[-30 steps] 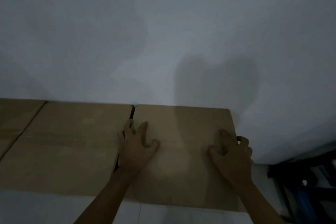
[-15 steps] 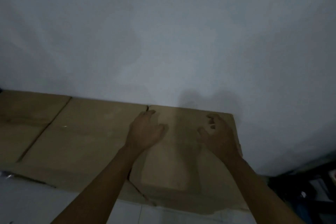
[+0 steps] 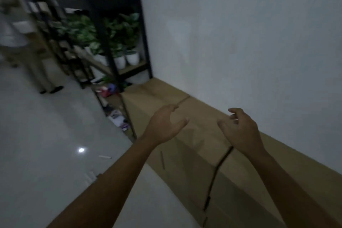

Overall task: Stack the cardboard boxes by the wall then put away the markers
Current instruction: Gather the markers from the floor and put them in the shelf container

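Note:
A row of brown cardboard boxes (image 3: pixel 201 131) runs along the white wall (image 3: pixel 240 52), with dark gaps between neighbouring boxes. My left hand (image 3: pixel 164 126) hovers over the box tops, fingers spread, holding nothing. My right hand (image 3: pixel 240 129) hovers a little to the right, fingers loosely curled and apart, also holding nothing. A thin white stick that may be a marker (image 3: pixel 105 157) lies on the pale floor to the left. The view is dim and blurred.
A black metal shelf rack (image 3: pixel 111 46) with potted plants (image 3: pixel 127 55) and clutter on its low shelves stands at the far end of the boxes. A person (image 3: pixel 37 65) stands at the far left. Glossy tile floor (image 3: pixel 46 135) stretches left of the boxes.
Both hands have lifted off the box top and now hover above it. The view has swung left, bringing the shelf rack, floor and a person into sight.

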